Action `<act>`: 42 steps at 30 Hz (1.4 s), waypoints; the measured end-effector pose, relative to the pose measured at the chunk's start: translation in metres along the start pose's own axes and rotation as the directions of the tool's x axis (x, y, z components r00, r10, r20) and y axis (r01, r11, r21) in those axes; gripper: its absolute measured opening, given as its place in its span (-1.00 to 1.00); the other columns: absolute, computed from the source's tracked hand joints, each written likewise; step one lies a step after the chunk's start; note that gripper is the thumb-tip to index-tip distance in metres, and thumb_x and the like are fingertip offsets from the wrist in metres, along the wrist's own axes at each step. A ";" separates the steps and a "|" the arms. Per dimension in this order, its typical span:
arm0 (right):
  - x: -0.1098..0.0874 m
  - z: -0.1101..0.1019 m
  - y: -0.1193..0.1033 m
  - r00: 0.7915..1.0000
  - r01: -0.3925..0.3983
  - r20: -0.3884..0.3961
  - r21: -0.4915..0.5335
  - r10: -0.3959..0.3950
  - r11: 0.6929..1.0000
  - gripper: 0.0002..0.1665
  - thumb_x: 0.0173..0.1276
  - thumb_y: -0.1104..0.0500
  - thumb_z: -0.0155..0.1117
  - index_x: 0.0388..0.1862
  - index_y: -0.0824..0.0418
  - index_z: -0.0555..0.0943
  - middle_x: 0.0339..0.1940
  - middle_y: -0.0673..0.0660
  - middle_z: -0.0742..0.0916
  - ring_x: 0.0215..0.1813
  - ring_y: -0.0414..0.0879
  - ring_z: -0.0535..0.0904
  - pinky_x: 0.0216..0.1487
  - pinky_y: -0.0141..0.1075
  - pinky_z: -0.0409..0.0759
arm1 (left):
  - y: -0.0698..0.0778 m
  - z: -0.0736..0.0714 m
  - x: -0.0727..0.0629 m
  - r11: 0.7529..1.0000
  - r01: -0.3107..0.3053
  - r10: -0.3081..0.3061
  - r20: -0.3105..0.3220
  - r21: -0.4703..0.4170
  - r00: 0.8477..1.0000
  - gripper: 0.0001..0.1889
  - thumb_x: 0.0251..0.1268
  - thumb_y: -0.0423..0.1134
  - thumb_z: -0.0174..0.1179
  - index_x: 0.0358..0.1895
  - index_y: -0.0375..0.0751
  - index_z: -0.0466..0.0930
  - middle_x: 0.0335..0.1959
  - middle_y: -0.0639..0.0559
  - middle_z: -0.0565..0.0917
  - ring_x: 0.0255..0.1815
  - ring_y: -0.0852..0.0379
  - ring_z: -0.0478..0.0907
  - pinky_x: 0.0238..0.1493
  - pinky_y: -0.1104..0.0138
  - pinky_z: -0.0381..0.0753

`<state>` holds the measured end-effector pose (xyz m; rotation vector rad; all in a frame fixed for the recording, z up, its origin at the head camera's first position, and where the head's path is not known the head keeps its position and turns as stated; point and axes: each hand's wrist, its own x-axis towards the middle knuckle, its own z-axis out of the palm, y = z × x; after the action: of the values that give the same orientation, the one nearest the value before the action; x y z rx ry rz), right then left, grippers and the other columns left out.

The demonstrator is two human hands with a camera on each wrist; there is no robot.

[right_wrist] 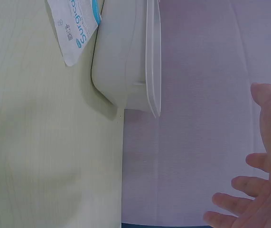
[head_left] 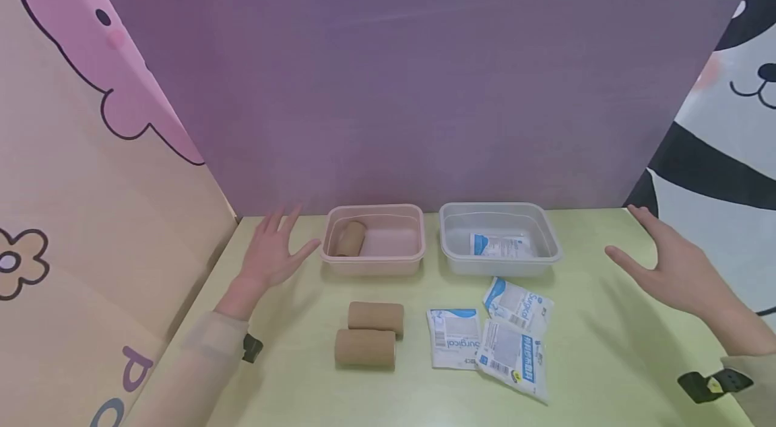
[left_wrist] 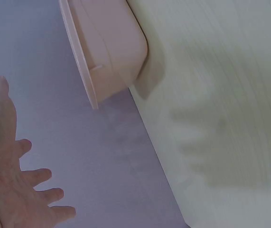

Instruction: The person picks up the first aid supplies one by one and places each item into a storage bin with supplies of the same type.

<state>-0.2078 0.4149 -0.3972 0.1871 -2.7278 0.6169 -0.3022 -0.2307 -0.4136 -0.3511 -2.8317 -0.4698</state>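
Observation:
My left hand (head_left: 271, 253) hovers with spread fingers just left of the pink tub (head_left: 372, 268), holding nothing. Inside that tub lies one brown cardboard roll (head_left: 351, 239). Over on the right, my right hand (head_left: 679, 265) is held up with its thumb apart from the fingers, nothing in it. It is nearest to the white tub (head_left: 500, 268), which contains one surgical packet (head_left: 500, 246). In front of the pink tub lie two more rolls (head_left: 365, 348), side by side. Several blue-and-white packets (head_left: 453, 339) lie before the white tub, two of them overlapping.
The pale green table (head_left: 291, 386) meets a purple panel (head_left: 424, 77) right behind both tubs. A side panel with a pink cartoon figure (head_left: 67, 23) stands at the left, and one with a panda (head_left: 721, 151) at the right.

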 end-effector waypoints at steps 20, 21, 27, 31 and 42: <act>0.014 0.004 -0.027 1.000 0.012 -0.003 0.038 -0.012 0.999 0.06 0.51 -0.07 0.39 0.73 0.32 0.10 0.51 0.57 0.47 0.32 0.62 0.51 0.17 0.44 0.54 | 0.021 0.018 0.022 0.932 -0.037 0.039 -0.001 -0.360 0.999 -0.18 0.60 0.04 0.20 0.71 -0.28 0.09 0.67 -0.36 0.26 0.58 -0.45 0.34 0.57 -0.26 0.36; 0.015 0.004 -0.030 1.000 0.010 -0.002 0.042 -0.010 0.999 0.05 0.51 -0.07 0.39 0.74 0.31 0.09 0.51 0.57 0.47 0.33 0.62 0.51 0.17 0.43 0.54 | 0.021 0.019 0.023 0.930 -0.032 0.034 -0.001 -0.365 0.999 -0.18 0.61 0.04 0.20 0.71 -0.27 0.10 0.67 -0.36 0.27 0.56 -0.45 0.36 0.55 -0.25 0.39; 0.018 0.006 -0.041 0.999 0.033 -0.010 0.064 -0.032 0.997 0.02 0.51 -0.04 0.40 0.74 0.28 0.12 0.53 0.55 0.47 0.36 0.58 0.50 0.18 0.39 0.54 | 0.021 0.026 0.025 0.922 0.017 -0.005 0.033 -0.387 0.999 -0.17 0.62 0.07 0.18 0.71 -0.28 0.09 0.66 -0.38 0.27 0.53 -0.47 0.39 0.54 -0.25 0.41; 0.020 0.008 -0.047 0.999 0.045 -0.006 0.078 -0.045 0.996 0.02 0.52 -0.03 0.40 0.74 0.25 0.12 0.56 0.53 0.44 0.38 0.58 0.48 0.18 0.39 0.54 | 0.021 0.030 0.025 0.921 0.048 -0.026 0.062 -0.387 0.998 -0.16 0.62 0.09 0.17 0.71 -0.31 0.08 0.65 -0.41 0.26 0.54 -0.47 0.38 0.56 -0.24 0.39; 0.027 0.019 -0.058 0.994 0.109 -0.014 0.086 -0.108 0.990 0.04 0.46 -0.01 0.47 0.73 0.25 0.16 0.56 0.51 0.45 0.37 0.56 0.52 0.15 0.36 0.57 | 0.023 0.040 0.031 0.933 0.012 0.001 0.036 -0.360 0.999 -0.15 0.59 0.03 0.22 0.68 -0.38 0.10 0.62 -0.43 0.31 0.61 -0.42 0.31 0.59 -0.20 0.36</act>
<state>-0.2271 0.3533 -0.3810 0.3500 -2.6631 0.7031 -0.3331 -0.1898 -0.4355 -0.4221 -2.7711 -0.9996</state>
